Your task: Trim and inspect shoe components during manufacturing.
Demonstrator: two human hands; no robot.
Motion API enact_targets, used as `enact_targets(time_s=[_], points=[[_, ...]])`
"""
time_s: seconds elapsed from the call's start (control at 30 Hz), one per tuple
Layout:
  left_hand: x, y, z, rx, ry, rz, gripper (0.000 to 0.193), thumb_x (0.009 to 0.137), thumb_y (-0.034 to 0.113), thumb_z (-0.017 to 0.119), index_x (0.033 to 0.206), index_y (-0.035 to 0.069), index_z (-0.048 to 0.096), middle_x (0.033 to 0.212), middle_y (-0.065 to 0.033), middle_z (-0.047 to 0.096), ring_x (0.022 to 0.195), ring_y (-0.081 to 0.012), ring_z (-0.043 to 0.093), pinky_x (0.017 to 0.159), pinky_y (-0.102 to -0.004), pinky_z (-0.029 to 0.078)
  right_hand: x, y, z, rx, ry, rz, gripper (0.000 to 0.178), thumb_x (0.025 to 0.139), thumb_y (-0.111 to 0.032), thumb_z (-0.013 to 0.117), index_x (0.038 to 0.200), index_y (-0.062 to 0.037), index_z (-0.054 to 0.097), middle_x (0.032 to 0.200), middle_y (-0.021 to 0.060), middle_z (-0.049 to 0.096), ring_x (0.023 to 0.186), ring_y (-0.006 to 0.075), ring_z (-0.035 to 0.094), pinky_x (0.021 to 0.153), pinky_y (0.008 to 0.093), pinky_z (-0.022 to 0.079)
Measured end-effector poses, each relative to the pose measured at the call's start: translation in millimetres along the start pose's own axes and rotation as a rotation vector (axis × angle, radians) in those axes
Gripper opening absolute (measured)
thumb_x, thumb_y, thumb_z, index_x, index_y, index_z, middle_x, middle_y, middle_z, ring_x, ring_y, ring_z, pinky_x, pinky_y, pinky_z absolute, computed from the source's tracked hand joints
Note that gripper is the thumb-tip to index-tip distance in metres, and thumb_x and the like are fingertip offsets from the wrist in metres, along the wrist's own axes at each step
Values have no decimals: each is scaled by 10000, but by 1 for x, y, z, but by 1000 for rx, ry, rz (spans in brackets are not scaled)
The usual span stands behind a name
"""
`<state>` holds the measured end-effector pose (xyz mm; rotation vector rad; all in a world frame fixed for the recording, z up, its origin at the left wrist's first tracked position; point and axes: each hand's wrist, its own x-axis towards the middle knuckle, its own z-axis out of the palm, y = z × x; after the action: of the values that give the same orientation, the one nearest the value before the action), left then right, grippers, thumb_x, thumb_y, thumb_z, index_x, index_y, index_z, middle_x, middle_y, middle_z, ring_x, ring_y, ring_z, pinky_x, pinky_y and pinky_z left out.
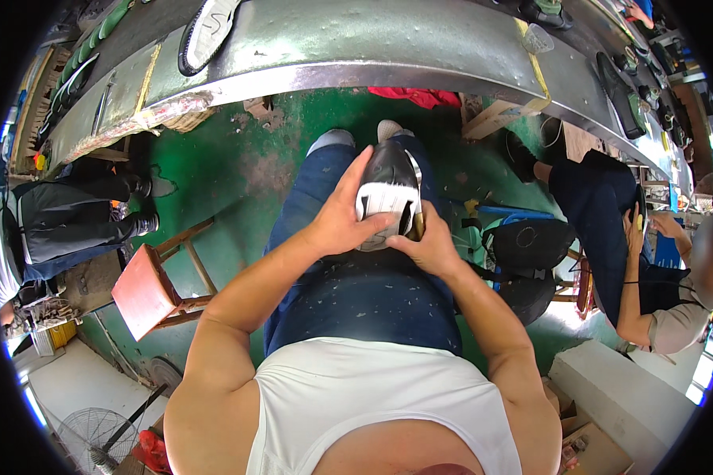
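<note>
Above my lap I hold a black and white shoe upper (391, 168), its dark rounded end turned away from me. My left hand (343, 215) is closed on its left side, thumb across the light grey panel and fingers along the dark end. On its lower right side, my right hand (431, 244) grips the edge beside a dark opening, thumb over the front; most of its fingers are hidden. Whether a last is inside the upper I cannot tell.
A metal-topped bench (317, 39) runs across ahead, with a light grey shoe (207, 36) on it. Left stands a red-seated stool (145, 291); right, a black bag (528, 241). A seated co-worker (634, 261) is at the right, another person's legs (79, 218) at the left.
</note>
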<state>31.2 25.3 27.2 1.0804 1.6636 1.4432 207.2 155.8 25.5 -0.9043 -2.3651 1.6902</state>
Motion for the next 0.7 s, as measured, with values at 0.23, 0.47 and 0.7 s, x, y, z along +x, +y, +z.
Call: enact_targets(time_s=[0.23, 0.47, 0.7], points=[[0, -8, -10, 33, -3, -440, 365, 1052, 217, 470, 1303, -27, 572, 1180, -95, 655, 1091, -158, 590, 988, -314, 461, 17, 33, 9, 215, -47, 212, 498, 829, -271, 772, 1157, 37, 558, 982, 127, 660, 900, 193, 637, 845, 345, 517], [5, -38, -26, -411, -286, -686, 515, 828, -38, 502, 1340, -11, 554, 1126, -81, 684, 1014, -153, 652, 872, -302, 530, 28, 39, 3, 155, -185, 57, 457, 765, -56, 639, 1205, 32, 550, 1029, 102, 680, 947, 193, 655, 854, 324, 524], [-17, -43, -11, -473, -295, -535, 846, 778, -22, 587, 1563, 46, 279, 1401, -91, 535, 1292, -175, 509, 1075, -308, 408, -12, 3, -50, -43, -229, 385, 374, 886, -178, 683, 1171, 23, 546, 922, 134, 676, 796, 259, 669, 759, 356, 529]])
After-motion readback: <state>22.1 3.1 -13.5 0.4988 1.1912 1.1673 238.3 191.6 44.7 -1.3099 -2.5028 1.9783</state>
